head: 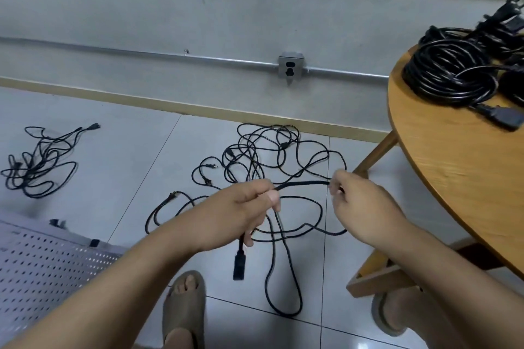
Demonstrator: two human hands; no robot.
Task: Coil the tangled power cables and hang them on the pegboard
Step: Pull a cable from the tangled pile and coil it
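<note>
**Snag risk while drawing one cable out of the floor tangle**

Nearest me, slack that seems to belong to the black cable [300, 184] loops on the floor between the left slipper [184, 306] and the right slipper [388, 317]. I judge that a step could catch it and jerk the line. The left grip [249, 207] is curled round that cable, with the connector [239, 263] hanging just below. The right grip [357, 201] pinches the same cable, and a short span runs between them. The rest trails into the tangled pile [269, 156] on the floor, near the skirting edge and beside the table leg [374, 153]. A hard pull from here would likely tighten a knot there or drag other plugs along. The pegboard [42, 269] shows low at near left; I cannot tell whether it lies flat or leans. A second tangle [39, 161] waits on the floor at far left. Finished coils [450, 73] sit by the far left rim of the tabletop [453, 178], and a knock to the leg might slide them off.
</note>
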